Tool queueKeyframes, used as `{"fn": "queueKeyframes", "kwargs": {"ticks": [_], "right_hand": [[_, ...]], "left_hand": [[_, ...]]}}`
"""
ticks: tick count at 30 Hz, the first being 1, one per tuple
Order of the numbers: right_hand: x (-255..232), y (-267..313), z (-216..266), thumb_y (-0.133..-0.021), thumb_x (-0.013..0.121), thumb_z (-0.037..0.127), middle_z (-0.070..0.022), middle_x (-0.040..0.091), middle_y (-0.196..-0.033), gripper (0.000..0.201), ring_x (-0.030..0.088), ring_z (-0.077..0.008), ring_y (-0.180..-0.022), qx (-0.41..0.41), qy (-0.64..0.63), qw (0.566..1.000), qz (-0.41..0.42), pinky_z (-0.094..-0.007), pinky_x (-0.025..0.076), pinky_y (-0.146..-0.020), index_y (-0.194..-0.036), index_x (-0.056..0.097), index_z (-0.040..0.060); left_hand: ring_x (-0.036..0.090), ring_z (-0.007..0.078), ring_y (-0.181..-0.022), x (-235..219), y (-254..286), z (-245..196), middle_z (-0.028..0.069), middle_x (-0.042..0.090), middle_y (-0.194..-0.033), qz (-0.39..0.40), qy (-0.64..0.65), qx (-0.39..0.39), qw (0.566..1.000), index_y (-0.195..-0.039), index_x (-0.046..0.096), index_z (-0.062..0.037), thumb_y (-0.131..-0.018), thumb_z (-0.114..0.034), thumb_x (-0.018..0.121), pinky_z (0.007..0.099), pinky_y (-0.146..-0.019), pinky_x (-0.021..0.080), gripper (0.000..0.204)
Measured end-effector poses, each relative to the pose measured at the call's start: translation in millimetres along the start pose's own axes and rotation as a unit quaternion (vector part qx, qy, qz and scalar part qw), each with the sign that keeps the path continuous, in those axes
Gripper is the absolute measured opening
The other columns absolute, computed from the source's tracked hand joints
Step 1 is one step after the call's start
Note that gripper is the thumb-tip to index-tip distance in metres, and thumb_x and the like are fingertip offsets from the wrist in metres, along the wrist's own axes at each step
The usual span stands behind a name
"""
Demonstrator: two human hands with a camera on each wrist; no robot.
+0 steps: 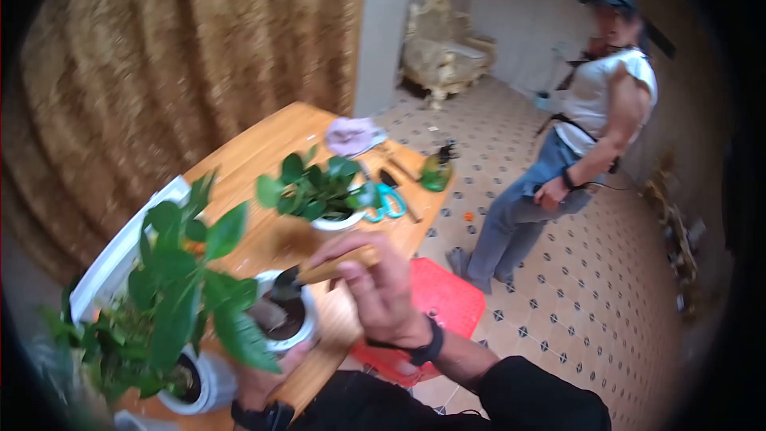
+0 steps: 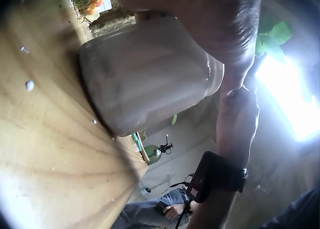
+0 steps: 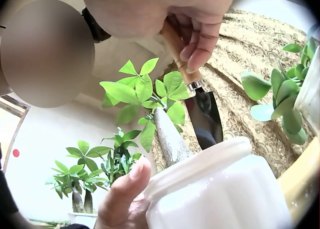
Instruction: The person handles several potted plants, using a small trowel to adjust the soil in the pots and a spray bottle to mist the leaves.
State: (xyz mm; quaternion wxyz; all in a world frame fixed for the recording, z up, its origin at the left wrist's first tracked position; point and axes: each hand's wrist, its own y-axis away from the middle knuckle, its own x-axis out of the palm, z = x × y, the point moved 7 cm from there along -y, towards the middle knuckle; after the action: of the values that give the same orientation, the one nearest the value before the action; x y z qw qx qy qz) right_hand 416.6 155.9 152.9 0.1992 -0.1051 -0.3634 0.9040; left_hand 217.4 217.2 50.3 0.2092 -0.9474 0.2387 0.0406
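Observation:
My right hand grips the wooden handle of a small trowel. Its dark metal blade points down into the mouth of a white pot, beside the thick trunk of a leafy plant. Dark soil shows inside the pot. My left hand holds the pot from the near side, with the thumb up against its wall in the right wrist view. In the left wrist view the pot stands on the wooden table, and the fingers are mostly hidden.
Another white pot with a plant stands at the table's near left. Beyond are a round-leaved potted plant, teal scissors, a spray bottle and a purple cloth. A red stool and a standing person are to the right.

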Motion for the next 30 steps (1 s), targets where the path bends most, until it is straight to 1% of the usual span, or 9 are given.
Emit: {"fn": "queueKeyframes", "kwargs": {"ticks": [3,5,9,13,19,20,26,29,30], "right_hand": [[-1,-3,8,-0.101,0.062,0.006,-0.0125,0.073,-0.1,0.015,0.071,-0.0196,-0.079,0.012,-0.027,1.0,-0.01,-0.032,0.056,-0.073,-0.112,0.059,-0.0028],[-1,-7,13,-0.1,0.063,0.007,-0.0145,0.074,-0.1,0.017,0.072,-0.0205,-0.082,-0.04,-0.009,0.999,0.009,-0.0317,0.057,-0.075,-0.113,0.057,-0.0028],[5,-18,34,-0.098,0.063,0.003,-0.0175,0.071,-0.096,0.017,0.073,-0.0257,-0.085,-0.117,0.055,0.988,0.087,-0.0349,0.058,-0.076,-0.112,0.055,-0.0025],[21,-28,47,-0.092,0.067,0.0,-0.014,0.07,-0.091,0.019,0.07,-0.0256,-0.077,-0.157,0.1,0.965,0.187,-0.0342,0.057,-0.072,-0.108,0.057,-0.0016],[37,-31,55,-0.081,0.074,0.001,-0.0109,0.062,-0.08,0.028,0.061,-0.0271,-0.065,-0.235,0.16,0.929,0.238,-0.037,0.048,-0.057,-0.104,0.058,0.0009],[38,-31,55,-0.081,0.074,0.001,-0.011,0.062,-0.08,0.028,0.061,-0.0271,-0.065,-0.235,0.171,0.924,0.247,-0.037,0.048,-0.057,-0.104,0.058,0.0007],[31,-29,48,-0.078,0.074,0.002,-0.0132,0.065,-0.082,0.03,0.062,-0.0294,-0.066,-0.213,0.153,0.932,0.251,-0.0381,0.05,-0.06,-0.105,0.06,-0.0005],[29,-30,40,-0.079,0.073,0.001,-0.0149,0.065,-0.084,0.03,0.064,-0.0302,-0.068,-0.214,0.12,0.941,0.232,-0.038,0.05,-0.061,-0.106,0.061,-0.001],[28,-27,22,-0.079,0.073,0.0,-0.0165,0.065,-0.085,0.031,0.064,-0.032,-0.069,-0.087,0.16,0.946,0.267,-0.0383,0.051,-0.062,-0.107,0.061,-0.002]], "left_hand": [[0.049,0.0307,-0.136,0,-3,-8,0.0189,0.043,-0.147,0.035,-0.074,0.019,0.996,-0.156,0.023,-0.0007,-0.073,-0.028,0.086,0.0438,-0.115,0.04,0.108],[0.051,0.0298,-0.134,2,-5,-4,0.0178,0.048,-0.145,0.055,-0.071,0.048,0.995,-0.154,0.028,-0.0008,-0.074,-0.023,0.085,0.0438,-0.115,0.04,0.101],[0.063,0.025,-0.121,1,2,-2,0.013,0.064,-0.13,0.078,-0.113,-0.031,0.99,-0.138,0.054,-0.0009,-0.076,-0.015,0.083,0.0402,-0.105,0.05,0.07],[0.068,0.0244,-0.109,4,-1,-9,0.0108,0.069,-0.12,0.077,-0.058,-0.053,0.994,-0.13,0.061,-0.0021,-0.075,-0.02,0.088,0.0401,-0.096,0.055,0.064],[0.067,0.0233,-0.088,-3,-6,8,0.0077,0.07,-0.101,-0.043,-0.266,0.103,0.957,-0.113,0.067,-0.004,-0.075,-0.032,0.09,0.0381,-0.078,0.054,0.052],[0.066,0.0232,-0.084,1,-8,28,0.0068,0.07,-0.096,-0.004,-0.219,0.101,0.971,-0.107,0.067,-0.0045,-0.076,-0.03,0.089,0.0391,-0.075,0.053,0.046],[0.063,0.0302,-0.111,-6,-17,-23,0.0181,0.057,-0.125,-0.025,-0.106,0.078,0.991,-0.144,0.033,0.0004,-0.084,-0.024,0.085,0.0415,-0.096,0.051,0.083],[0.062,0.0299,-0.116,3,-3,2,0.0198,0.056,-0.13,-0.004,-0.066,0.065,0.996,-0.151,0.025,0.0017,-0.085,-0.023,0.084,0.0414,-0.101,0.05,0.092],[0.062,0.0283,-0.117,8,-1,7,0.0193,0.057,-0.13,0.026,-0.048,0.058,0.997,-0.151,0.024,0.0021,-0.085,-0.023,0.084,0.041,-0.1,0.05,0.093]]}}
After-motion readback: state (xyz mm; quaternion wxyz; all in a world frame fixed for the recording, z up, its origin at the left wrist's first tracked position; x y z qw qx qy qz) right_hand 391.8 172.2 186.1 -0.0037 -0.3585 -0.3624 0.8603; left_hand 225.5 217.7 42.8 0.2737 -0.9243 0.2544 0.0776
